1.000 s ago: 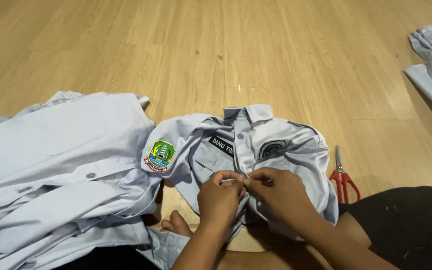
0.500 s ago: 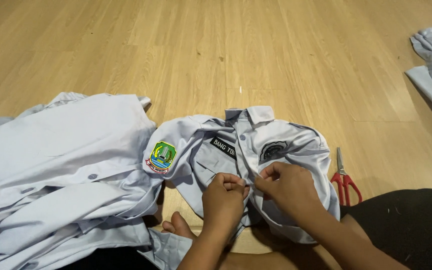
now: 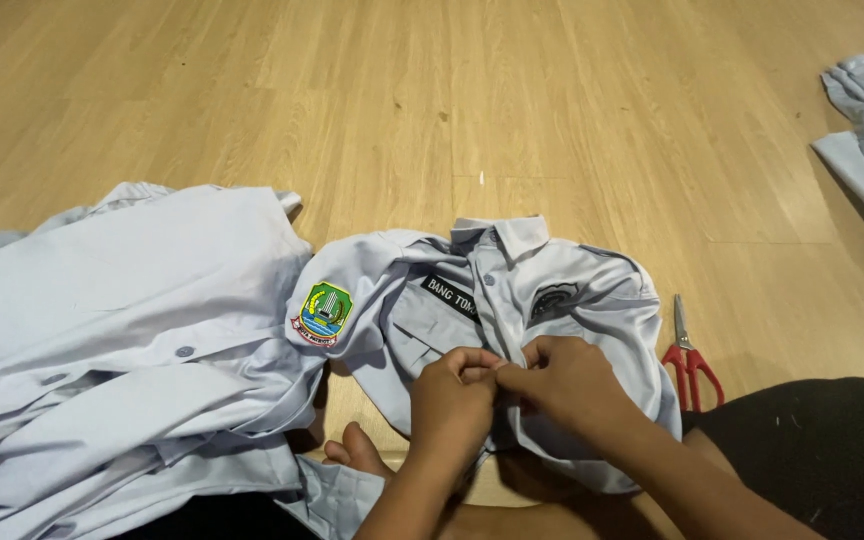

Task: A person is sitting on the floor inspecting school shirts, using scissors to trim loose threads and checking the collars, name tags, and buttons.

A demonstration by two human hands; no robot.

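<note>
Wooden floor (image 3: 432, 110), both hands' grip, left hand (image 3: 457, 400) and right hand (image 3: 567, 385), still pinched on shirt (image 3: 592, 300) placket, unmoved.

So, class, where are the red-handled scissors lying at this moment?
In the head view, the scissors lie on the wooden floor, just right of the pale blue shirt and the right hand.

Warm, even indoor light, soft shadows, sharp focus, mild wide-angle edge stretch.
</note>
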